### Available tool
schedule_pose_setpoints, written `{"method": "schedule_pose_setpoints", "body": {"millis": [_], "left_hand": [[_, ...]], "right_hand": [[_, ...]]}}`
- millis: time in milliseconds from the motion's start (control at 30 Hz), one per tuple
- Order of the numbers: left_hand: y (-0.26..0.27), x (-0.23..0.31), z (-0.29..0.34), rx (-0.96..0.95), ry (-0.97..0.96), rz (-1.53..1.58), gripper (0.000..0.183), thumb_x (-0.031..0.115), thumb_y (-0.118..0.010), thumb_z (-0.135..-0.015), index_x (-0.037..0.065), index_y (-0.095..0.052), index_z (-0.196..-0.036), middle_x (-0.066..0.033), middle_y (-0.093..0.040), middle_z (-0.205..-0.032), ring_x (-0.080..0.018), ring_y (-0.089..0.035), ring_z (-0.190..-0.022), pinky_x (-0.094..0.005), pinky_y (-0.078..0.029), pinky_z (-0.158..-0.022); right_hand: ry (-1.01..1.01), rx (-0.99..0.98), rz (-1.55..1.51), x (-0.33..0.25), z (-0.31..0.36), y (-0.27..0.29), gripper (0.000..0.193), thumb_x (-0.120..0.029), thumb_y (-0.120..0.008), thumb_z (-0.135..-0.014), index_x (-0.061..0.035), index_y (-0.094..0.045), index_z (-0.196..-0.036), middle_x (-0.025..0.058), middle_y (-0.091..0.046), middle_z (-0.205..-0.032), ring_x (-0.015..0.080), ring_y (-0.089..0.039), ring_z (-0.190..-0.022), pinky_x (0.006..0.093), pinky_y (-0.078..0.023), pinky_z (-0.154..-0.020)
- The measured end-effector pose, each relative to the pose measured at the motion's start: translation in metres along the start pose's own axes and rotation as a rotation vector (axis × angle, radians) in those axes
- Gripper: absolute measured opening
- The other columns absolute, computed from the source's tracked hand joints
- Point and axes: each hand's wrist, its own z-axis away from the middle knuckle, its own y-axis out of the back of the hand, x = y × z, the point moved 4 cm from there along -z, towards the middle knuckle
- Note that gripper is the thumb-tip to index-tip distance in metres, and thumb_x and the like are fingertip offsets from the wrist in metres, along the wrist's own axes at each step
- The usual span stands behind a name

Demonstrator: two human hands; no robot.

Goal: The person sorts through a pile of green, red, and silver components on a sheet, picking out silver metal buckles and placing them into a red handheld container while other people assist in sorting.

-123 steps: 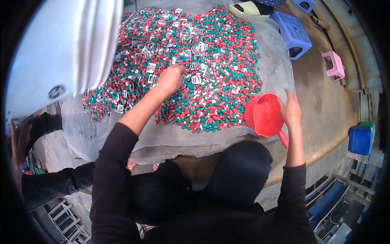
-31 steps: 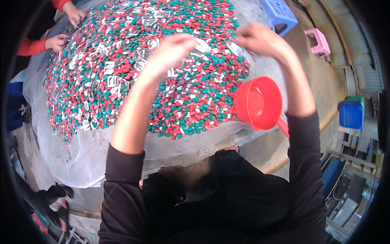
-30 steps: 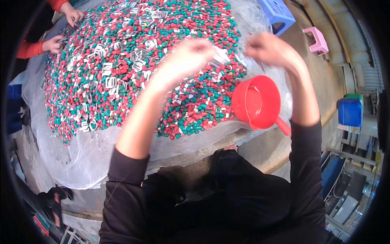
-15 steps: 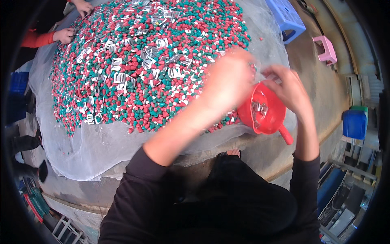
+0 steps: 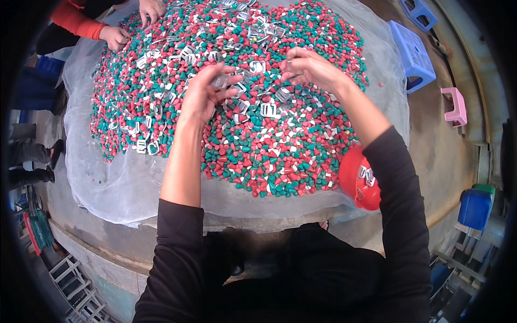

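A broad heap of small red, green and white cone-shaped pieces [image 5: 269,156] covers the sheet, with flat metal buckles [image 5: 268,110] strewn over it. My left hand [image 5: 200,94] is over the middle of the heap, its fingers curved around a greyish metal buckle. To the right, my right hand [image 5: 309,69] hovers above the pieces, fingers bent and a little apart; nothing shows in them. A red plastic scoop [image 5: 353,169] rests at the heap's right edge with a few buckles inside. My right sleeve hides part of it.
The heap lies on a translucent sheet [image 5: 121,196]. At the far left, another person's hands [image 5: 115,37] touch the pieces. A blue plastic stool [image 5: 412,54] and a pink one [image 5: 455,106] are at the right, with a blue container [image 5: 475,207] nearer.
Both hands have left the red scoop and moved left and farther out over the heap. A buckle now shows at my left hand. The view has shifted.
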Motion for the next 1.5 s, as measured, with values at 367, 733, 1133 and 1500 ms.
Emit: {"method": "schedule_pose_setpoints", "body": {"millis": [367,733,1133,1500], "left_hand": [[-0.018,0.004,-0.01,0.245,-0.462,-1.563,0.024,0.024,-0.061,-0.08,0.001,-0.059,-0.086,-0.014,-0.063,-0.079,-0.0273,-0.062,-0.074,-0.0386,-0.046,-0.066],[0.004,0.006,-0.004,0.029,0.024,-0.398,0.015,0.013,-0.052,-0.083,0.001,-0.055,-0.092,-0.0138,-0.061,-0.088,-0.0196,-0.061,-0.069,-0.0323,-0.049,-0.059],[-0.007,0.013,0.002,0.059,-0.257,-1.233,0.02,0.023,-0.068,-0.075,0.005,-0.061,-0.08,-0.0081,-0.062,-0.071,-0.0209,-0.06,-0.063,-0.033,-0.047,-0.058],[-0.046,-0.031,0.009,-0.114,-0.568,-1.281,0.019,0.017,-0.066,-0.077,0.005,-0.06,-0.089,-0.0104,-0.058,-0.083,-0.0252,-0.06,-0.073,-0.0367,-0.048,-0.064]], "right_hand": [[0.092,0.282,0.303,-0.009,-0.045,-0.018,0.016,-0.02,-0.066,-0.074,-0.0049,-0.06,-0.072,0.005,-0.063,-0.074,0.0143,-0.063,-0.072,0.0292,-0.052,-0.067],[-0.016,-0.041,0.155,-0.013,-0.051,-0.05,0.03,-0.012,-0.048,-0.078,-0.007,-0.055,-0.107,0.0043,-0.058,-0.092,0.0137,-0.058,-0.079,0.029,-0.052,-0.066],[0.375,-0.008,0.837,0.0,-0.055,-0.056,0.032,-0.022,-0.072,-0.07,-0.0106,-0.061,-0.098,0.01,-0.064,-0.088,0.0236,-0.06,-0.087,0.0367,-0.047,-0.075],[0.082,-0.14,-0.384,-0.01,-0.007,-0.014,0.03,-0.025,-0.063,-0.081,-0.0061,-0.053,-0.103,0.0057,-0.059,-0.093,0.0095,-0.056,-0.068,0.0186,-0.045,-0.042]]}}
